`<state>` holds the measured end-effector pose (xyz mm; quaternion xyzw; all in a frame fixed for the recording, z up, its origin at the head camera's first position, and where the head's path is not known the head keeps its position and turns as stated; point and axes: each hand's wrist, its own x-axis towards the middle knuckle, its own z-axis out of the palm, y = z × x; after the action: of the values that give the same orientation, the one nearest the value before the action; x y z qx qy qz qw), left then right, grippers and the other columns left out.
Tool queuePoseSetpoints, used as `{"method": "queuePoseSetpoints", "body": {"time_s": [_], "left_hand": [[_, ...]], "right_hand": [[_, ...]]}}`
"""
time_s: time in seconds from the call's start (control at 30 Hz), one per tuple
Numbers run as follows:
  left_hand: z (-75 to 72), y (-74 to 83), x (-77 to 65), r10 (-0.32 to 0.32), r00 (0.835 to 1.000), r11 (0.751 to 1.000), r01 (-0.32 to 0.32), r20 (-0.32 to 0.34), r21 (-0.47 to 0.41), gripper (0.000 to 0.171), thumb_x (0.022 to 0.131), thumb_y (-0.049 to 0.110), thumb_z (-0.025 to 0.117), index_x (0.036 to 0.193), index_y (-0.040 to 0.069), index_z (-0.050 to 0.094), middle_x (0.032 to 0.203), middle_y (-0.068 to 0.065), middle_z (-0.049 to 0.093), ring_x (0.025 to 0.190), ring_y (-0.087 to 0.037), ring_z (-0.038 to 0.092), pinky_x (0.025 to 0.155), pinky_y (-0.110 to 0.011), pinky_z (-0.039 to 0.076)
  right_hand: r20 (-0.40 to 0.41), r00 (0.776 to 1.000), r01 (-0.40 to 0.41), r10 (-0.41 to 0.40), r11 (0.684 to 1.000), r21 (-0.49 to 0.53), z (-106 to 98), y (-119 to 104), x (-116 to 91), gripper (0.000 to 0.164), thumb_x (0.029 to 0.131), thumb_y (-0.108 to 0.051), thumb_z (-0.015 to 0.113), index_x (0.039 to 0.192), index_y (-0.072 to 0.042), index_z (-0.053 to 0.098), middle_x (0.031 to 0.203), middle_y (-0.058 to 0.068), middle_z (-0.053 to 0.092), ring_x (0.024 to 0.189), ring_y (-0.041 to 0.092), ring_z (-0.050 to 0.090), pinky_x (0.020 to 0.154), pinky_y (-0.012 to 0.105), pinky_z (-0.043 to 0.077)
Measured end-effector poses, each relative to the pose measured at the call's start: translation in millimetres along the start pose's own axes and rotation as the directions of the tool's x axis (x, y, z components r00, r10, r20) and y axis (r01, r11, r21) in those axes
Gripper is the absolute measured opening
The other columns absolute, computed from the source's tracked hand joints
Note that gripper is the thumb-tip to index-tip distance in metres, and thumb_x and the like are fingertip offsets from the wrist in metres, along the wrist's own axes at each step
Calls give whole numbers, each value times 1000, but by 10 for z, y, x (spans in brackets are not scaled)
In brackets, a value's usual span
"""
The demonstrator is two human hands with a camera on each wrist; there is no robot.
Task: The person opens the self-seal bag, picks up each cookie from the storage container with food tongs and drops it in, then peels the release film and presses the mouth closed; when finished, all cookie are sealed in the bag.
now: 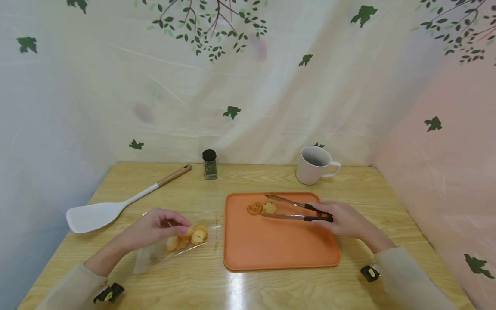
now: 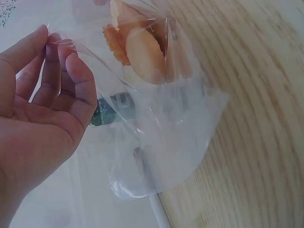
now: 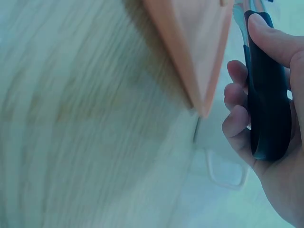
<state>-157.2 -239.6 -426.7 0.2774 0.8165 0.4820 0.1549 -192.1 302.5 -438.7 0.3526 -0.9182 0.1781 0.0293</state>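
Observation:
My left hand (image 1: 156,228) pinches the edge of a clear plastic bag (image 2: 175,137) between thumb and fingertips. Several golden cookies (image 1: 198,235) lie inside the bag, left of an orange tray (image 1: 279,249). My right hand (image 1: 342,219) grips metal tongs (image 1: 284,215) by their black handles (image 3: 270,104), the thumb lying along one handle. The tongs reach over the tray from its right side, their tips spread apart. Two round cookies sit on the tray near the tips: a pretzel-shaped cookie (image 1: 254,209) and a plain round cookie (image 1: 270,207), the latter between the tongs' arms.
A white spatula (image 1: 97,215) with a wooden handle lies on the table's left side. A small spice jar (image 1: 210,165) with a black lid stands at the back, and a white mug (image 1: 311,168) stands behind the tray. A leaf-printed curtain (image 1: 174,107) hangs behind the table.

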Motion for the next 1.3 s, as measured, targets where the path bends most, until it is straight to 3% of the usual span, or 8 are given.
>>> {"method": "queuePoseSetpoints", "body": {"time_s": [0.13, 0.3, 0.6, 0.83, 1.07, 1.3], "left_hand": [[-10, -7, 4, 6, 1000, 1000, -6, 1, -8, 20, 100, 19, 67, 111, 3, 74, 103, -13, 74, 84, -30, 69, 70, -36, 58], [-20, -28, -15, 15, 1000, 1000, -15, -12, -17, 20, 100, 17, 68, 111, 1, 74, 102, -14, 74, 82, -29, 69, 68, -35, 58], [-4, -15, -23, 3, 1000, 1000, -4, -11, -27, 20, 100, 17, 67, 111, 1, 74, 103, -15, 74, 83, -30, 69, 68, -36, 58], [32, 27, -3, 24, 1000, 999, -24, 5, -25, 19, 100, 16, 67, 110, 2, 74, 103, -15, 73, 83, -27, 68, 69, -35, 58], [32, 18, -10, 15, 1000, 1000, -15, 3, -22, 19, 100, 17, 67, 110, 3, 74, 103, -14, 74, 82, -28, 68, 67, -35, 57], [24, 10, -9, 25, 1000, 999, -25, 6, -32, 19, 101, 16, 66, 111, 2, 74, 103, -15, 73, 83, -28, 68, 68, -36, 58]], "right_hand": [[18, 1000, -20, 20, 1000, -9, 16, 74, -36, 45, 91, -32, 78, 131, -12, 68, 79, -17, 50, 65, 2, 43, 57, 22, 37], [27, 1000, 11, -10, 1000, -28, 35, 105, -45, 48, 92, -35, 77, 132, -11, 68, 85, -15, 57, 67, 3, 44, 59, 24, 37], [73, 997, 13, -10, 999, -51, 19, 50, -61, 46, 95, -37, 73, 131, -9, 68, 102, -2, 70, 78, 8, 55, 66, 30, 45], [59, 998, 13, -10, 999, -37, 57, 70, -85, 43, 95, -36, 74, 130, -12, 69, 101, -7, 70, 77, 5, 56, 66, 31, 47], [53, 999, 13, -11, 999, -34, 63, 72, -104, 44, 96, -36, 72, 132, -11, 68, 109, 0, 73, 85, 9, 63, 70, 38, 52], [45, 999, -6, 7, 1000, -20, 85, 92, -104, 47, 96, -37, 72, 134, -11, 67, 111, 0, 73, 84, 6, 60, 69, 33, 49]]}}
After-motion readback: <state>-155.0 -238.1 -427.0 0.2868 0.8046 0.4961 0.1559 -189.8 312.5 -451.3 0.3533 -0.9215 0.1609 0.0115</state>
